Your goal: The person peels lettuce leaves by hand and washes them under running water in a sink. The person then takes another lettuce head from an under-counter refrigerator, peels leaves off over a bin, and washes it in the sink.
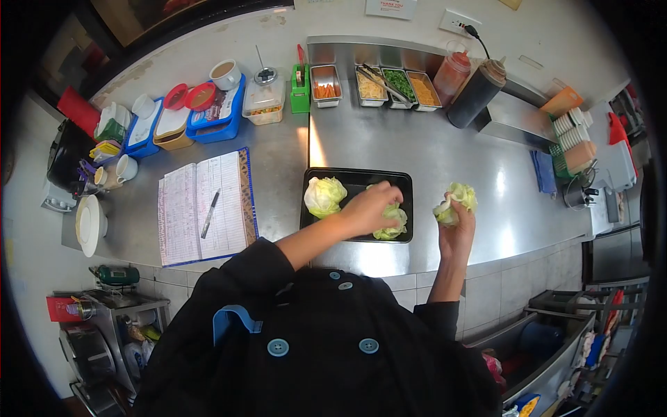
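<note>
A black rectangular tray (408,182) lies on the steel counter in front of me. Pale green lettuce (324,197) fills its left end, and another clump of lettuce (390,224) lies at its right. My left hand (372,208) reaches over the tray, its fingers curled down against the right-hand clump; the fingertips are partly hidden. To the right of the tray, above the counter, my right hand (456,224) is closed around a bunch of lettuce leaves (461,197).
An open notebook (182,208) with a pen (210,214) lies left. Behind stand metal pans of toppings (424,90) with tongs (389,83), sauce bottles (476,94), a green tape dispenser (300,89) and blue tubs (215,128). A blue cloth (543,172) is at the right.
</note>
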Action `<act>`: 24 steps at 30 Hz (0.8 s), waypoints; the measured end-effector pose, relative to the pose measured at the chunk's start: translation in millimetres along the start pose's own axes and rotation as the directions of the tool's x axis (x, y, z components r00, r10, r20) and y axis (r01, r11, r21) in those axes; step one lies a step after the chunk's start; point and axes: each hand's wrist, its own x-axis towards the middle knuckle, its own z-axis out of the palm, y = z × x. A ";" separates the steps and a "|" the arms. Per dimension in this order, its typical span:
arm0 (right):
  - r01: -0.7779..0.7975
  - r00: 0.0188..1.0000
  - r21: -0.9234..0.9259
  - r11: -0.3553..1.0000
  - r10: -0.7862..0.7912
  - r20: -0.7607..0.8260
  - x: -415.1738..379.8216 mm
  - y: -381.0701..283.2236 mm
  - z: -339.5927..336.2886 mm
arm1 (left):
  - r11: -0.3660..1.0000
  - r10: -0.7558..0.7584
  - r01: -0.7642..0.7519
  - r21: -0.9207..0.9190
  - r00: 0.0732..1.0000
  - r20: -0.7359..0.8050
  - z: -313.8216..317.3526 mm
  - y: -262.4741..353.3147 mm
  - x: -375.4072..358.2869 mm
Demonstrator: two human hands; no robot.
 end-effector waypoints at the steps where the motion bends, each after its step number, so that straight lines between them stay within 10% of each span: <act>1: -0.023 1.000 0.030 0.999 0.023 0.017 1.1 -1.2 -4.6 | 1.000 -0.001 0.001 -0.002 1.000 0.001 6.7 -2.8 -4.4; 5: -0.053 0.993 0.141 0.989 0.037 0.116 2.8 3.9 -22.7 | 0.951 0.132 -0.130 0.280 0.991 0.012 10.8 -14.1 3.0; 7: -0.085 0.990 0.172 0.981 0.063 0.129 -2.2 4.3 -24.8 | 0.928 -0.269 0.303 -0.217 0.948 0.172 -10.0 -3.8 17.3; 12: -0.119 0.985 0.106 0.987 0.104 0.138 -14.0 14.0 0.8 | 0.678 -0.277 0.403 -0.615 0.915 0.294 -47.4 24.4 26.2; 16: -0.178 0.936 0.114 0.977 0.133 0.325 -17.1 25.6 20.7 | 0.845 -0.036 0.103 -0.525 0.990 0.136 -41.9 45.4 26.4; 20: -0.070 0.986 0.087 0.994 0.056 0.157 -11.9 24.1 14.5 | 0.847 -0.196 0.111 -0.521 0.974 -0.110 -33.1 23.8 24.4; 24: -0.072 0.993 0.225 0.972 0.050 0.103 -5.5 6.1 -1.8 | 0.998 -0.045 0.053 -0.024 0.963 0.266 -27.0 6.6 -5.3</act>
